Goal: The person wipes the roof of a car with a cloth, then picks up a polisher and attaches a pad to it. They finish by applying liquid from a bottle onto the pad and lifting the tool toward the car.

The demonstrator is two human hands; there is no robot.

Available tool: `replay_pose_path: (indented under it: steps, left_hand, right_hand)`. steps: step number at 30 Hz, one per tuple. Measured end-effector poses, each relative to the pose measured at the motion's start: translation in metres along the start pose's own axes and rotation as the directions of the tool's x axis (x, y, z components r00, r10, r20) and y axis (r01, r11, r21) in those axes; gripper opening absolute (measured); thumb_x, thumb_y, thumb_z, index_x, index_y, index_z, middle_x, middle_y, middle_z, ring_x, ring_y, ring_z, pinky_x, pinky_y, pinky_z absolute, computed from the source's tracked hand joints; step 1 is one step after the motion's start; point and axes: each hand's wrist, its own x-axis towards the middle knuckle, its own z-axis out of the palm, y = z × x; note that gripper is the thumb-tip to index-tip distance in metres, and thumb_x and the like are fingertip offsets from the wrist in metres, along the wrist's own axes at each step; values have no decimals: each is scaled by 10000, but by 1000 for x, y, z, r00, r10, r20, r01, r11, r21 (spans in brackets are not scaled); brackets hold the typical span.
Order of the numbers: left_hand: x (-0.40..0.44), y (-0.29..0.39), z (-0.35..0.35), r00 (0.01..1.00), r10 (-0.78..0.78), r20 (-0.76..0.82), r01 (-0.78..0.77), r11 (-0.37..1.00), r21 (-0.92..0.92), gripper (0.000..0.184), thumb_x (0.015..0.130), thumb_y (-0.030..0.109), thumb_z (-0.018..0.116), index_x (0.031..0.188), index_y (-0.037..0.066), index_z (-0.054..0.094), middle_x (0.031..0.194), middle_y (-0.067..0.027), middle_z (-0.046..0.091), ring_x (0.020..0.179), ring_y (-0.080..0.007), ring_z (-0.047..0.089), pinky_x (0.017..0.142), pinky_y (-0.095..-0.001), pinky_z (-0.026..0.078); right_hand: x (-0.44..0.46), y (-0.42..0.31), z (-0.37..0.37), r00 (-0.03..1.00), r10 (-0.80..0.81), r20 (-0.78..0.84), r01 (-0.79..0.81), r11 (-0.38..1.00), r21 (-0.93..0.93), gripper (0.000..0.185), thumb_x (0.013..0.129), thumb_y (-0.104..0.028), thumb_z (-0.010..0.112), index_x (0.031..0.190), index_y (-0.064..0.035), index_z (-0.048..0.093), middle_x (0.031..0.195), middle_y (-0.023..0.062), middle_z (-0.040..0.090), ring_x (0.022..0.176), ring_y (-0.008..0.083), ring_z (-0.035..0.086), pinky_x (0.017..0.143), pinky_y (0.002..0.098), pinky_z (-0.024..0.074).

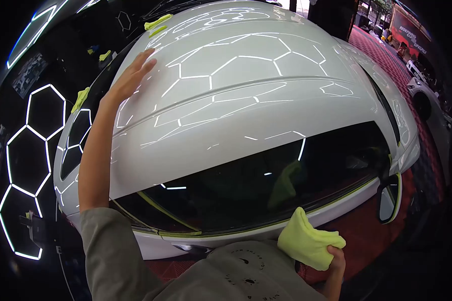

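Note:
Below me is a glossy white car roof [226,108], reflecting bright hexagonal lights. My left hand [132,77] is at the roof's left part, fingers apart and nothing in it; whether it touches the paint is hard to tell. Low on the right, my right hand [337,258] grips a folded yellow-green cloth [311,240] beside the car's dark side window [256,175]. The cloth hides part of the fingers, and its reflection shows in the glass.
More yellow-green cloths lie near the roof's far left edge [158,22] and at the left [80,100]. A side mirror [388,203] sticks out at the right. Another car [429,100] stands farther right on red flooring.

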Motion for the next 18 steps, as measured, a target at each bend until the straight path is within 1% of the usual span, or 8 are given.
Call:
replay_pose_path:
  steps: [2,4,10,12,13,16,17,18]
  left_hand:
    - [1,-15,5,998,-67,18,67,998,9,713,943,624,309,1503,185,260,1575,-98,182,1465,-267,105,1192,-413,111]
    - [0,-21,11,991,-51,127,35,991,128,727,936,640,299,1510,197,239,1575,-117,171,1465,-279,102,1190,-432,107]
    - [29,22,17,998,3,-67,-3,1000,-4,796,892,717,263,1510,215,236,1579,-108,155,1467,-284,81,1191,-438,88]
    - [43,50,31,980,184,-76,-171,974,150,844,862,764,224,1510,223,235,1580,-101,154,1468,-273,82,1192,-438,85]
    - [44,66,38,978,208,9,-203,945,258,877,845,781,179,1511,212,230,1581,-83,154,1469,-248,82,1192,-449,72]
    - [49,76,60,967,209,143,-238,943,231,810,886,734,196,1517,225,202,1582,-90,142,1467,-265,64,1192,-469,19]
    - [54,78,60,969,207,135,-240,923,302,872,853,764,141,1516,201,208,1581,-64,159,1468,-216,78,1191,-470,53]
    - [60,80,61,965,257,47,-259,920,295,860,860,756,157,1515,200,210,1580,-66,167,1468,-225,78,1190,-466,46]
  right_hand:
    - [5,-1,10,1000,-12,19,13,999,-30,610,782,-214,645,1313,35,479,1272,202,568,1148,330,582,980,460,477]
    - [12,0,15,1000,4,22,-4,999,-33,613,776,-205,647,1313,40,478,1274,204,566,1151,334,579,983,462,473]
    - [24,-4,14,997,79,18,-79,996,-44,574,770,-151,645,1289,51,504,1243,193,588,1130,325,590,974,440,472]
    - [24,-9,14,992,119,29,-118,992,-32,534,771,-118,643,1266,50,530,1210,180,611,1107,307,603,960,411,478]
    - [24,-10,13,992,119,44,-119,993,5,535,770,-103,644,1268,52,528,1209,184,612,1095,311,610,951,414,486]
    - [22,-12,12,995,63,71,-68,996,65,540,767,-81,648,1273,59,521,1207,193,611,1073,320,623,934,419,500]
    - [20,-13,9,996,7,91,-15,996,87,545,765,-75,651,1275,63,518,1206,196,611,1062,323,629,926,422,507]
    - [18,-9,-2,997,8,80,-15,996,92,545,765,-75,651,1275,63,518,1206,196,611,1062,323,629,926,422,507]
